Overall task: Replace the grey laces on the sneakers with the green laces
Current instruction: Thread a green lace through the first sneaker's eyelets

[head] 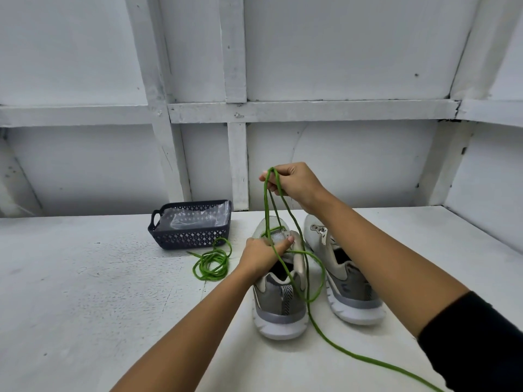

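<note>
Right hand [294, 181] raised at centre frame pinching a green lace [294, 222] threaded through the left sneaker [278, 295], left hand [263, 251] gripping that sneaker's tongue, second sneaker [342, 267] beside it on the right, spare green lace [212, 263] coiled left of the shoes, dark basket [192, 224] behind it, white table [85, 292].

a white-painted panel wall [339, 52] stands behind the bench [85, 292], crossed by a horizontal rail [311, 110] and upright battens [235, 52] of the same white. a side wall [495, 171] angles in along the bench's right edge. the bench top is white too, scuffed and speckled with grey marks, its far edge meeting the wall. the light is soft and even.
</note>
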Tool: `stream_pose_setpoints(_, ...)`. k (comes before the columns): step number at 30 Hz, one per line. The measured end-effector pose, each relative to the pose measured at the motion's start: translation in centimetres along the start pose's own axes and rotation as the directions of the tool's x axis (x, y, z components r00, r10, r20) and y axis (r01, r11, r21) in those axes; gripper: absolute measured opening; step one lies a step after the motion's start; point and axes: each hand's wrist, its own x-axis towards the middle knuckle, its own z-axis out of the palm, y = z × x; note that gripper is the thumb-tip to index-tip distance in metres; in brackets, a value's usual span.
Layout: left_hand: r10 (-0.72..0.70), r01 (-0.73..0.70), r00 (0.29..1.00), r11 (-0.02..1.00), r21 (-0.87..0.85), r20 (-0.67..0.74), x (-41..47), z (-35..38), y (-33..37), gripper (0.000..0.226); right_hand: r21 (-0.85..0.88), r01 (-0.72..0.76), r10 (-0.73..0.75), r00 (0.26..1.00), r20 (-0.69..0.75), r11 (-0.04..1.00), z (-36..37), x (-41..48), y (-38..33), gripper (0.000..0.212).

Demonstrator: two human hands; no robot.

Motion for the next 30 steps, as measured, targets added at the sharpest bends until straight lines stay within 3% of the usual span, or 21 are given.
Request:
stream_pose_setpoints(4, -0.051, 0.054, 0.999, 0.968, -0.246, 0.017, -0.5, -1.4, 0.8, 0.053, -0.109, -0.046, 0.042, 0.999, -0.033, 0.993, -0.5, -0.5, 0.2, 0.017)
stream_pose_setpoints(7, 0.008, -0.015, 1.000, 0.928, -0.373, -0.021, -0.8, -3.4, 2.3, 0.067, -0.149, -0.037, 0.033, 0.999, -0.030, 0.988, -0.5, -0.7, 0.2, 0.014)
stream_pose_setpoints(11, 0.162, -0.014, 0.963, 0.828, -0.560, 0.216, -1.1, -4.7, 5.0, 0.075, -0.179, -0.006, 0.001, 1.000, -0.025, 0.984, 0.1, -0.7, 0.1, 0.013)
stream_pose_setpoints(14, 0.209, 0.033, 0.916, 0.810, -0.585, 0.341, -1.6, -4.8, 6.0, 0.053, -0.213, -0.010, -0.001, 0.999, -0.051, 0.977, 0.3, -0.5, 0.2, 0.014)
stream_pose_setpoints(17, 0.227, 0.047, 0.921, 0.742, -0.669, 0.317, -2.3, -5.1, 6.1, 0.017, -0.219, 0.004, -0.018, 0.998, -0.060, 0.976, 0.2, -0.4, 0.4, 0.014)
stream_pose_setpoints(19, 0.219, 0.050, 0.928, 0.726, -0.686, 0.300, -2.5, -5.7, 5.7, 0.008, -0.233, 0.005, -0.026, 0.996, -0.088, 0.972, 0.0, -0.3, 0.6, 0.017)
stream_pose_setpoints(22, 0.237, 0.075, 0.887, 0.771, -0.632, 0.395, -2.7, -8.6, 4.0, 0.011, -0.274, -0.010, -0.023, 0.993, -0.119, 0.962, -0.6, -0.1, 0.7, 0.018)
stream_pose_setpoints(26, 0.226, 0.102, 0.752, 0.888, -0.448, 0.620, -3.5, -13.2, 0.6, 0.014, -0.271, -0.040, -0.005, 0.986, -0.166, 0.962, -1.5, 0.2, 0.6, 0.019)
stream_pose_setpoints(28, 0.106, 0.120, 0.704, 0.957, -0.264, 0.703, -4.0, -14.6, -0.8, 0.021, -0.241, -0.065, 0.016, 0.980, -0.199, 0.968, -1.9, 0.3, 0.5, 0.019)
stream_pose_setpoints(30, -0.097, 0.124, 0.682, 0.992, 0.016, 0.724, -4.6, -15.3, -1.6, 0.013, -0.213, -0.079, 0.035, 0.979, -0.202, 0.974, -2.1, 0.1, 0.4, 0.018)
